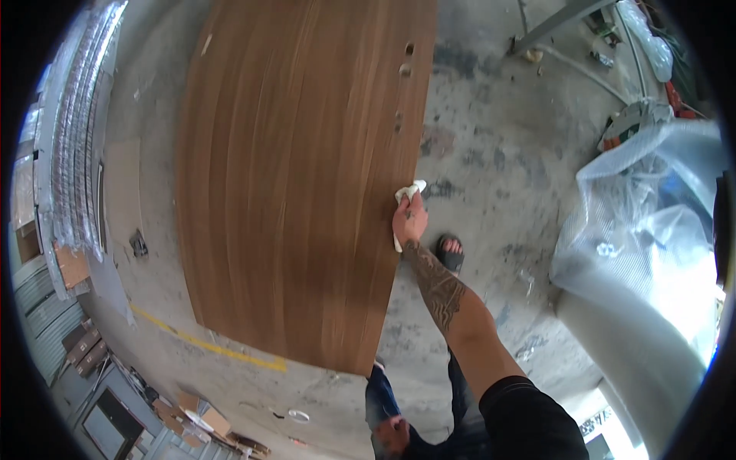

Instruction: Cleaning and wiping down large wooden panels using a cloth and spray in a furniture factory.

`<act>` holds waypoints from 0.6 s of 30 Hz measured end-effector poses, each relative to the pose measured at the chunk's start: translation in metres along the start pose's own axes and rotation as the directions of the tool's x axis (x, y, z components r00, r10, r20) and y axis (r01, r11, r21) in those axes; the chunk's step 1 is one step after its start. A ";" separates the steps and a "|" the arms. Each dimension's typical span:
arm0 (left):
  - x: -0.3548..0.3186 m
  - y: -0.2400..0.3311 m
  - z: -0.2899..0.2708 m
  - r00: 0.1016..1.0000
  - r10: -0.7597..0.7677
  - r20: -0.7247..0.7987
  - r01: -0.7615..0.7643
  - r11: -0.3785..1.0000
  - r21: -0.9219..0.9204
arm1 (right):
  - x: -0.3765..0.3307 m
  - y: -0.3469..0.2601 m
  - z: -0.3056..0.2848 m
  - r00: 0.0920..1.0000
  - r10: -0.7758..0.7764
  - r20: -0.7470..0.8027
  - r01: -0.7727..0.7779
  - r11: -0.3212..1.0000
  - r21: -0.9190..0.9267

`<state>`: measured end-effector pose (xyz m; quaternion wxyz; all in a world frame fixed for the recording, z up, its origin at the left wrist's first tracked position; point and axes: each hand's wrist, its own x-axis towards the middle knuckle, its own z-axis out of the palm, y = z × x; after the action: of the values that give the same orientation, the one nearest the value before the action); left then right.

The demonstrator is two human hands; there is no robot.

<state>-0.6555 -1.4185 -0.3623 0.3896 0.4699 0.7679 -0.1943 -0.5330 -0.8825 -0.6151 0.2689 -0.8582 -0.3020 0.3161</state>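
Note:
A large brown wood-grain door panel (307,184) lies flat, with several holes near its right side. My right hand (411,221) is closed round a white cloth (414,188) at the panel's right edge. Part of the cloth sticks out beyond my fingers, and another bit hangs below the hand. Low in the view, my left hand (392,435) is close to my left leg, well apart from the panel. It is blurred and its fingers cannot be made out.
My sandalled foot (451,251) stands on the concrete floor (491,153) right of the panel. Clear plastic wrap (636,222) bulges at the right. Wrapped panels (77,130) are stacked at the far left. A metal frame leg (556,27) stands top right; a tape roll (298,416) lies below.

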 end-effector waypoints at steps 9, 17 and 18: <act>0.124 0.163 -0.119 1.000 0.010 0.015 0.002 0.761 -0.649 | 0.144 -0.117 -0.119 0.846 -0.505 0.173 0.451 0.850 0.274; 0.152 0.266 -0.220 0.998 0.043 0.056 0.030 0.449 -0.893 | 0.085 -0.052 -0.094 0.885 -0.371 0.280 0.340 0.928 0.156; 0.160 0.267 -0.227 0.999 0.051 -0.004 -0.028 0.477 -0.879 | 0.069 -0.059 -0.083 0.893 -0.364 0.263 0.314 0.925 0.214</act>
<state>-0.5578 -1.0478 -0.3285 0.5882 0.2201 0.7438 0.2289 -0.4518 -0.8176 -0.5483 0.3418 -0.7092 -0.4570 0.4140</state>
